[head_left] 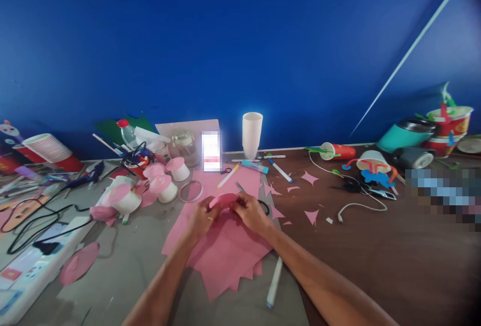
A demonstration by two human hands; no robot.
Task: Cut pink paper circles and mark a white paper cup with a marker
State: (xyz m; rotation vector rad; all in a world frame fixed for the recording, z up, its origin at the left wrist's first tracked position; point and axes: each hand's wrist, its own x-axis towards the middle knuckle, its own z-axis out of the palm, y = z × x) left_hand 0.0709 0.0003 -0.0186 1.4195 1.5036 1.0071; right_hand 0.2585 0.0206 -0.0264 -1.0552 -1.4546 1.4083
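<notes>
Between my two hands is a rounded piece of pink paper (pixel 224 200), held above a fanned pile of pink paper sheets (pixel 229 261). My left hand (pixel 203 217) pinches its left side, fingers closed. On its right side, my right hand (pixel 250 211) grips it with the fingers curled in; some fingertips are hidden. A pair of scissors (pixel 264 207) lies partly covered behind my right hand. Just beyond my left hand rests a roll of clear tape (pixel 190 191). Several white paper cups with pink tops (pixel 164 189) stand to the left.
A stack of white cups (pixel 252 135) stands against the blue wall, near markers (pixel 280 171) and a lit phone (pixel 211 151). Pink scraps (pixel 311 217) lie to the right. A power strip (pixel 48 261) with black cables occupies the left. One marker (pixel 274 283) lies near my right forearm.
</notes>
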